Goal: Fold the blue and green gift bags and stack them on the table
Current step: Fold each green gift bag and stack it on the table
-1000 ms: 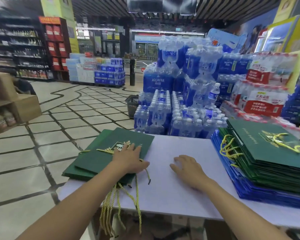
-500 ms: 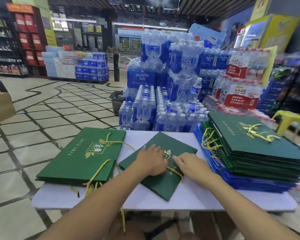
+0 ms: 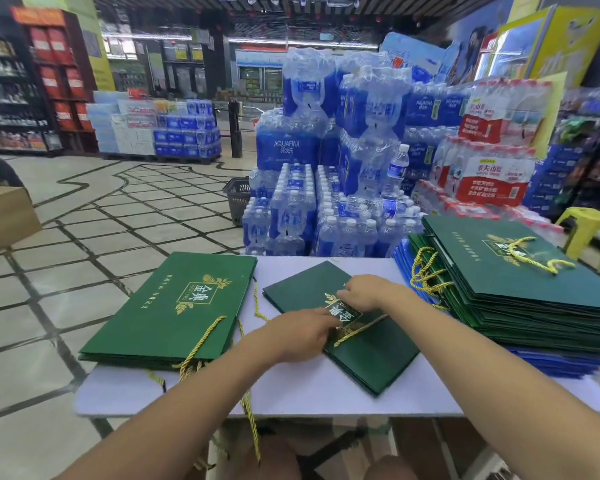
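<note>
A white counter (image 3: 309, 393) in a shop aisle, backed by a wall of shrink-wrapped water packs (image 3: 326, 150), carries the work. At the person's right stands a tall stack of flat bags (image 3: 520, 292), green on top with blue bags (image 3: 551, 362) beneath and gold cords spilling from its near side. At the left a lower pile of green bags (image 3: 174, 306) lies flat, its cords dangling over the counter's front edge.

Between the two, touching neither, a single green gift bag (image 3: 371, 355) lies flat and askew on the counter, one corner pointing toward the person. Both hands are on it. The left hand (image 3: 298, 336) rests on the panel, fingers stretched toward the gold logo and bearing down. The right hand (image 3: 368, 292) sits just beyond the logo with fingers bent onto the paper; whether they pinch the panel or only pin it cannot be made out. A gold cord handle (image 3: 361, 329) trails across the bag between the hands.

The bag looks like stiff, glossy card: light, probably slick under a palm, and likely to hold a crease wherever it is bent. It should handle best pressed flat along its own fold lines and lifted by its edges. The soft cord would let it swing.
</note>
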